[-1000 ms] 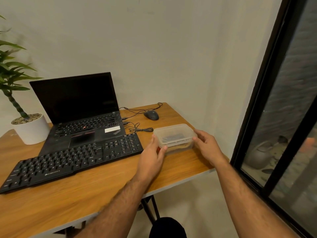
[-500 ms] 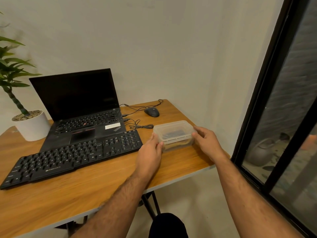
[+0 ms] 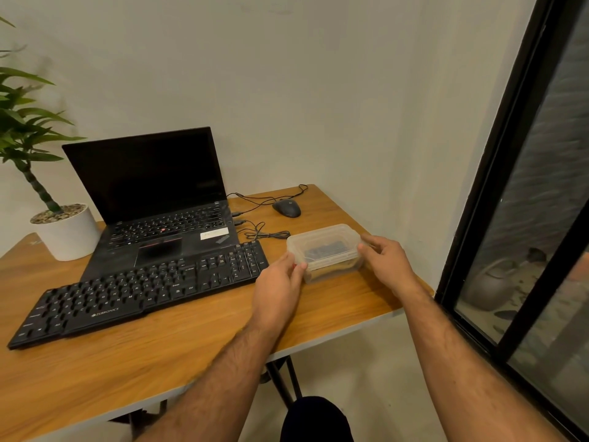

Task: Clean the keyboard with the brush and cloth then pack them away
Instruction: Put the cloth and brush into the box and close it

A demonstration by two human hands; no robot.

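While lid remains on: both hands flank the container (image 3: 323, 250).
Left hand (image 3: 279, 290): grips near-left corner.
Right hand (image 3: 387, 266): grips right end.
Container: on tabletop (image 3: 159, 355), long axis left-right, just right of keyboard (image 3: 140, 290).
Contents: dark item inside, unclear.

The contents of the lidded container (image 3: 323, 247) are blurred by cloudy plastic; the plant (image 3: 24, 129) is cut off at the left edge.

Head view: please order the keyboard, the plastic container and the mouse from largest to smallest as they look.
1. keyboard
2. plastic container
3. mouse

The mouse lies farther from the camera, yet the order is clear.
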